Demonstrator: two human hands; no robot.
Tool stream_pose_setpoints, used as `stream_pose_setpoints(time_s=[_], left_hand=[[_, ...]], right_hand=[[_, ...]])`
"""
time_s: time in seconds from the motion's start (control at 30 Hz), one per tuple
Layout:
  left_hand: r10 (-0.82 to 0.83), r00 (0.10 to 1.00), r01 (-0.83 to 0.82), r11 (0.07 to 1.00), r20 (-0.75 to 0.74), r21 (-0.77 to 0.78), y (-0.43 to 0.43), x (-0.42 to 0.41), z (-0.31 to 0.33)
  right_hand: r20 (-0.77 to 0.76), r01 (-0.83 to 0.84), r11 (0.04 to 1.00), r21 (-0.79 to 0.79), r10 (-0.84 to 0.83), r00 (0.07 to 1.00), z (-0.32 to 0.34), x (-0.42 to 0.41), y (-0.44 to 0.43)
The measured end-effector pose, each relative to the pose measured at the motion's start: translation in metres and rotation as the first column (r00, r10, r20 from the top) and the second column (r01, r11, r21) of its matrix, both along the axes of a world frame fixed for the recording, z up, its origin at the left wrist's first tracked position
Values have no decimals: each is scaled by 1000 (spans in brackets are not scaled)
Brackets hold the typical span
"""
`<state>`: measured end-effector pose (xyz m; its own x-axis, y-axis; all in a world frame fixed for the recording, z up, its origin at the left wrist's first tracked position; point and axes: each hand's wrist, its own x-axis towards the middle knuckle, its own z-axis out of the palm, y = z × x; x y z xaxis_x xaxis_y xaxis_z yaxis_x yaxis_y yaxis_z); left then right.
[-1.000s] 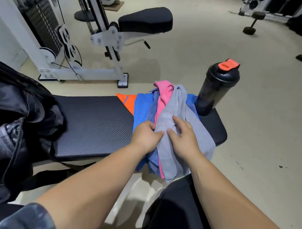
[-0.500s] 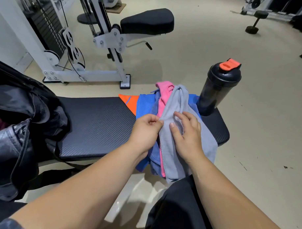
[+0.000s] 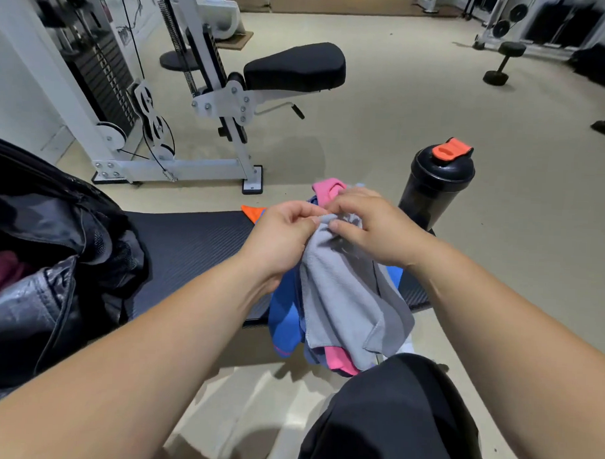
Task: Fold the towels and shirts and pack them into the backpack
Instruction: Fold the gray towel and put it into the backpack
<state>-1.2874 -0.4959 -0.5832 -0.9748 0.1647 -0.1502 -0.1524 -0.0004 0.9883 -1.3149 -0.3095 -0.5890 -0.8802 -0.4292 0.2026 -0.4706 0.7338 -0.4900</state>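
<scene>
The grey towel (image 3: 346, 299) is pinched at its upper edge by the left hand (image 3: 280, 239) and the right hand (image 3: 373, 228), close together over the bench (image 3: 190, 246); its length hangs down, apparently past the bench's near edge.

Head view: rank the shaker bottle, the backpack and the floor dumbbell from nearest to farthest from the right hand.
From the right hand, which pinches the grey towel:
1. shaker bottle, just beyond it on the bench's right end.
2. backpack, at the bench's left end.
3. dumbbell, far back, upper right.
</scene>
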Motion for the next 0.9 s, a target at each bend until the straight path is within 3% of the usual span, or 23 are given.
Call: stream_pose_setpoints(time_s=[0.2, 0.33, 0.4, 0.47, 0.53, 0.9], left_hand=[[11, 999, -8, 996, 35, -89, -2, 5, -8], [63, 997, -66, 994, -42, -88, 2, 2, 6], [37, 987, -59, 988, -156, -142, 3, 0, 19], [-82, 953, -22, 942, -293, -334, 4, -5, 32], [-175, 915, -17, 882, -363, -470, 2, -12, 44], [-294, 822, -56, 811, -488, -582, -26, -14, 98]], right_hand=[[-160, 113, 993, -35, -118, 980, 8, 1, -8], [-211, 116, 993, -37, -121, 970, 21, 5, -10], [-103, 143, 983, -118, -156, 982, 31, 6, -11], [107, 175, 927, -332, -147, 983, 50, 8, -12], [225, 186, 884, -429, -95, 970, 67, 8, -9], [247, 24, 922, -386, 78, 966, 95, 4, 0]])
